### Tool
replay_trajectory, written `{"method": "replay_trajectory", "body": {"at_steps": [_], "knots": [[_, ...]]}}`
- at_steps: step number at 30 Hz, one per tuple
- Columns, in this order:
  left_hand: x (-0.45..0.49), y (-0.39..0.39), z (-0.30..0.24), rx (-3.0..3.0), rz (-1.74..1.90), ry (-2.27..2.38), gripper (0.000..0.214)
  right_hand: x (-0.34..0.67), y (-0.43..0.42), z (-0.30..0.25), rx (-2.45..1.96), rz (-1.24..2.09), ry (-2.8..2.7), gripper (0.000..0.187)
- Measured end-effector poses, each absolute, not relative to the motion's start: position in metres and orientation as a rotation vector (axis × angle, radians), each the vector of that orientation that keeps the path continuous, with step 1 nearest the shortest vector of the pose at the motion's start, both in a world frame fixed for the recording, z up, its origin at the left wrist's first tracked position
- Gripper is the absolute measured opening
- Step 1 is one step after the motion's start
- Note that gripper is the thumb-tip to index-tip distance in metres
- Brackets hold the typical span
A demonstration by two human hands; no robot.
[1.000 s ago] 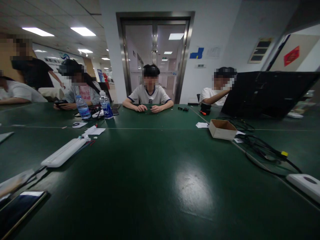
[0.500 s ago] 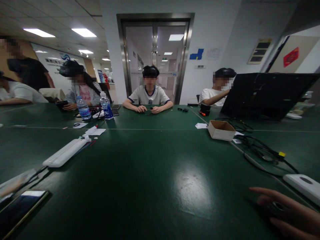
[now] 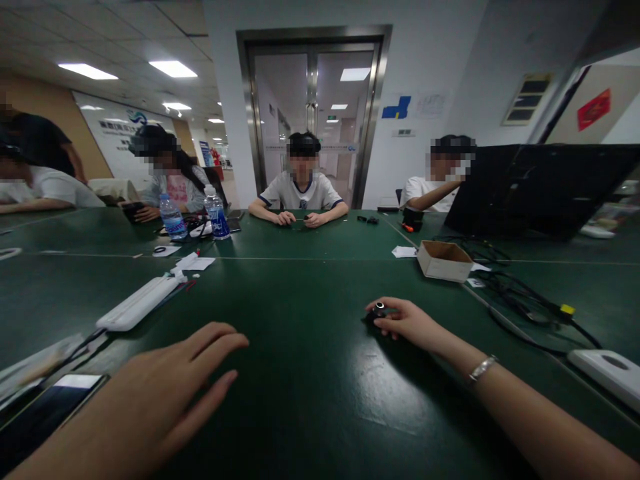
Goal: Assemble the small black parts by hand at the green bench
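Our right hand (image 3: 407,323) is closed around a small black object (image 3: 376,313) with a shiny round tip, fingers curled over it and pressing it against the green table (image 3: 310,400); what the object is we cannot tell. It sits on the table near the middle, a little right of centre, well short of the cardboard box (image 3: 444,259). A bracelet (image 3: 483,368) shows on that wrist.

Our left hand (image 3: 170,387) is spread flat with fingers apart, holding nothing, low over the table on the near left; whether it touches the surface we cannot tell. Just to its left lies a dark phone (image 3: 45,417), and beyond it a long white power strip (image 3: 137,303).

To the right of the box, black cables (image 3: 520,297) run across the table toward a white device (image 3: 607,370) at the edge. Behind them stands an open laptop (image 3: 545,190). Two water bottles (image 3: 173,217) stand at the far left. Other people sit along the far side, one facing us with both hands on the table.
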State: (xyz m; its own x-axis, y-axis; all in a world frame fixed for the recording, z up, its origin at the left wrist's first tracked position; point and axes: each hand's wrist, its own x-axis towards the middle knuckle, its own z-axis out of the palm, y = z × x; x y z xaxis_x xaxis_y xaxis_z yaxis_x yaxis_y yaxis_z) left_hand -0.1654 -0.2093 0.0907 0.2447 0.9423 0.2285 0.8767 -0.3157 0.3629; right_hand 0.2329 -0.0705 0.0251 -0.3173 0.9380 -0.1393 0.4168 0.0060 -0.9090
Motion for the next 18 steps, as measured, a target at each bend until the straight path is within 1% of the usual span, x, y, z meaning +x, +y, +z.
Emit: {"method": "replay_trajectory", "body": {"at_steps": [2, 4, 8, 10, 13, 16, 18], "knots": [[-0.137, -0.183, 0.099, 2.451, 0.442, 1.600, 0.036, 0.223, -0.057, 0.023, -1.340, 1.310, -1.747, 0.032], [-0.112, -0.152, 0.102, 2.535, 0.377, 1.508, 0.035, 0.211, -0.042, 0.023, -1.316, 1.334, -1.715, 0.028], [-0.072, -0.080, 0.091, 2.609, 0.447, 1.482, 0.040, 0.184, -0.011, 0.028, -1.319, 1.413, -1.622, 0.018], [-0.056, -0.044, 0.078, 2.561, 0.560, 1.465, 0.042, 0.172, 0.003, 0.028, -1.324, 1.456, -1.575, 0.016], [-0.033, 0.000, 0.051, 2.286, 0.910, 1.365, 0.045, 0.159, 0.016, 0.022, -1.332, 1.433, -1.551, 0.016], [-0.017, 0.023, 0.020, 1.687, 1.251, 1.283, 0.041, 0.153, 0.021, 0.010, -1.330, 1.229, -1.592, 0.015], [-0.012, 0.028, 0.004, 1.401, 1.304, 1.198, 0.039, 0.152, 0.021, 0.003, -1.322, 1.089, -1.667, 0.015]]}}
